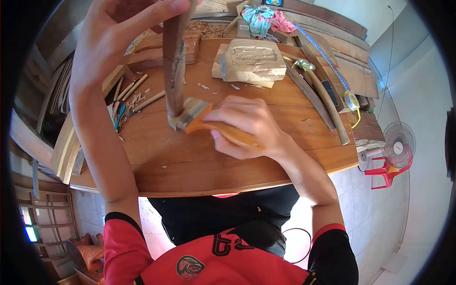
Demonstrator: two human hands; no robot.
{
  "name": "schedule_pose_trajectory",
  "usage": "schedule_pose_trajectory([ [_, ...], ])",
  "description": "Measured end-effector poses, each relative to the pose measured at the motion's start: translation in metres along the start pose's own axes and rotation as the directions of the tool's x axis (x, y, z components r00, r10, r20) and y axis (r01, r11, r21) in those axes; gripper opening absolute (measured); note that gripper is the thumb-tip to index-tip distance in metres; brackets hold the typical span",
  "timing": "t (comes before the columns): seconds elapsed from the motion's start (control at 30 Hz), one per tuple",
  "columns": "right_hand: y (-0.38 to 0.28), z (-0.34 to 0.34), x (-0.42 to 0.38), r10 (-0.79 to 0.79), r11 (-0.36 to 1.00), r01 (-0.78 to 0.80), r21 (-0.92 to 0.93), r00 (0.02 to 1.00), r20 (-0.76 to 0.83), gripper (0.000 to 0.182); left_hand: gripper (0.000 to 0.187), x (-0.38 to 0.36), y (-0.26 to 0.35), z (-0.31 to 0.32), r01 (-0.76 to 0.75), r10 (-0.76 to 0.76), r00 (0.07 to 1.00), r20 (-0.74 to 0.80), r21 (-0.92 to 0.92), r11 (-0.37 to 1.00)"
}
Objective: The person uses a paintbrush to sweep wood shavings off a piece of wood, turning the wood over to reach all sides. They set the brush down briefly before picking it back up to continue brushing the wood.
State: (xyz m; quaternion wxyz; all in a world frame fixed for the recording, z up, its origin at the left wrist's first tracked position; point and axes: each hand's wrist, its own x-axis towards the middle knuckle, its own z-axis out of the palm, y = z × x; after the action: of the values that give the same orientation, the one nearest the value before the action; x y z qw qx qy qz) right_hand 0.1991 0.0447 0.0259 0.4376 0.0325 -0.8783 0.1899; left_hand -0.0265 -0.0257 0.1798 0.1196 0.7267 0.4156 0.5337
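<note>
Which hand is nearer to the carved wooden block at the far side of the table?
Right. The right hand, holding the paintbrush, is just below the carved wooden block. The left hand grips the upright wood piece, farther off to the block's left.

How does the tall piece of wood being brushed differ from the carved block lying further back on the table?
The tall wood piece stands upright, steadied at its top by the left hand; the carved block lies flat, untouched. The tall wood piece is narrow and darker; the carved block is wide and pale. The brush in the right hand meets only the tall wood piece. Both rest on the table.
</note>
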Motion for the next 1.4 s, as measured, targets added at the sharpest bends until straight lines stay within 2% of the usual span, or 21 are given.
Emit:
schedule_pose_trajectory([
  [0.13, 0.001, -0.011, 0.010, -0.181, 0.982, 0.188, -0.004, 0.939, -0.294, 0.024, 0.017, -0.002, 0.002, 0.007, -0.006, 0.005, 1.000, -0.016, -0.053, 0.999],
  [0.17, 0.002, -0.015, 0.009, -0.242, 0.970, 0.229, -0.078, 0.918, -0.315, 0.026, 0.017, -0.001, -0.001, 0.005, 0.017, -0.018, 1.000, -0.010, -0.088, 0.996],
  [0.2, -0.002, -0.017, 0.011, -0.254, 0.967, 0.236, -0.095, 0.890, -0.379, 0.031, 0.018, 0.000, -0.002, 0.004, 0.039, -0.040, 0.999, -0.002, -0.124, 0.991],
  [0.3, -0.008, -0.017, 0.005, -0.175, 0.984, 0.173, -0.047, 0.879, -0.443, 0.038, 0.019, -0.004, 0.011, 0.010, 0.061, -0.061, 0.998, -0.008, 0.018, 0.998],
  [0.47, -0.004, -0.013, 0.009, -0.262, 0.965, 0.235, -0.115, 0.872, -0.414, 0.036, 0.018, -0.005, 0.006, 0.011, -0.008, 0.008, 1.000, -0.018, 0.033, 0.999],
  [0.5, -0.001, -0.014, 0.010, -0.281, 0.959, 0.254, -0.123, 0.892, -0.353, 0.031, 0.017, -0.006, 0.007, 0.012, -0.007, 0.008, 1.000, -0.030, 0.038, 0.999],
  [0.63, -0.011, -0.005, 0.007, -0.074, 0.997, 0.071, -0.028, 0.989, -0.126, 0.029, 0.016, -0.006, 0.007, 0.009, 0.031, -0.029, 0.998, -0.064, 0.030, 0.999],
  [0.8, -0.006, 0.008, -0.003, 0.041, 0.999, -0.039, -0.012, 0.984, 0.172, 0.022, 0.015, -0.005, 0.010, -0.001, 0.051, -0.051, 0.999, -0.003, 0.071, 0.996],
  [0.9, -0.007, -0.002, 0.001, 0.067, 0.997, -0.062, -0.040, 0.986, 0.155, 0.025, 0.016, -0.003, 0.001, -0.002, 0.046, -0.044, 0.999, 0.021, -0.076, 0.996],
  [0.97, -0.005, -0.005, 0.004, -0.031, 1.000, 0.031, -0.008, 0.999, -0.024, 0.026, 0.015, -0.005, 0.002, 0.009, -0.101, 0.102, 0.995, -0.013, 0.066, 0.993],
  [1.03, 0.003, -0.009, 0.006, -0.177, 0.983, 0.181, 0.006, 0.966, -0.189, 0.031, 0.015, -0.006, 0.003, 0.011, -0.110, 0.112, 0.994, -0.013, 0.088, 0.990],
  [1.13, -0.001, -0.014, 0.009, -0.274, 0.961, 0.269, -0.067, 0.883, -0.380, 0.035, 0.015, -0.004, 0.008, 0.005, 0.021, -0.018, 0.998, 0.058, -0.056, 0.998],
  [1.23, -0.008, -0.017, 0.004, -0.215, 0.975, 0.217, -0.043, 0.880, -0.423, 0.044, 0.016, -0.002, 0.012, 0.005, 0.056, -0.045, 0.990, 0.131, -0.080, 0.995],
  [1.33, -0.010, -0.014, 0.004, -0.190, 0.980, 0.195, -0.028, 0.899, -0.394, 0.044, 0.017, -0.002, 0.015, 0.007, 0.098, -0.100, 0.993, 0.066, 0.023, 0.995],
  [1.4, -0.008, -0.013, 0.007, -0.214, 0.976, 0.194, -0.098, 0.932, -0.292, 0.043, 0.017, -0.005, 0.013, 0.011, 0.081, -0.081, 0.996, 0.023, -0.009, 0.997],
])
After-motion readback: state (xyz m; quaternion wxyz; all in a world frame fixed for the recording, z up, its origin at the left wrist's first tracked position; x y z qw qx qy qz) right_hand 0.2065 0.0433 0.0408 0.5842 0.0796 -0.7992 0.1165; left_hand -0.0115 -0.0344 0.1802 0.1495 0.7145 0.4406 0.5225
